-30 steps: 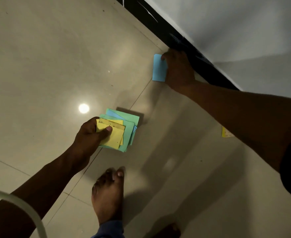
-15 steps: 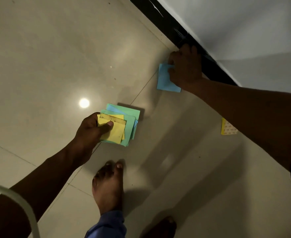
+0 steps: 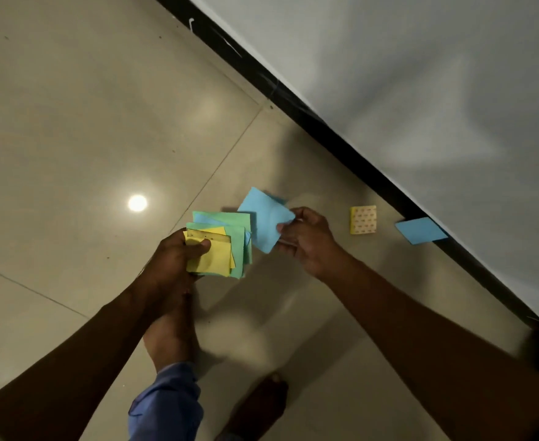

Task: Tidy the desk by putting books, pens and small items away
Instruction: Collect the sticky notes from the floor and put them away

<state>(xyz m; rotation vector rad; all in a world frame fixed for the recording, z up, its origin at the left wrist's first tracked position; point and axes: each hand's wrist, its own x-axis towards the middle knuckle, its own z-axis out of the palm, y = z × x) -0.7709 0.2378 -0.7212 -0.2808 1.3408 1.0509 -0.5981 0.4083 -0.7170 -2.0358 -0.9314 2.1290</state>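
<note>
Step in hand: adding the blue note (image 3: 266,222) to the stack of notes (image 3: 220,249), as I judge it.
Left hand (image 3: 172,259): curled round the stack of yellow, green and blue sheets, thumb pressed on the top yellow one.
Right hand (image 3: 306,237): pinches the blue note by its right edge, just beside the stack, the note's lower corner overlapping the stack's right side.
How to do it well: slide the note flat onto the top sheet and lift the left thumb only long enough to trap it; the stack is fanned and loose, so squaring its edges first would likely stop sheets slipping out.
Left to gather: a yellow patterned pad (image 3: 363,220) lies on the floor to the right; a second blue sheet (image 3: 421,230) lies further right, against the skirting.
Surface: glossy beige floor tiles (image 3: 86,122), a ceiling light reflected in them.
Room: black skirting (image 3: 293,103) beneath a pale wall (image 3: 405,74); dim light; bare feet below the hands.
</note>
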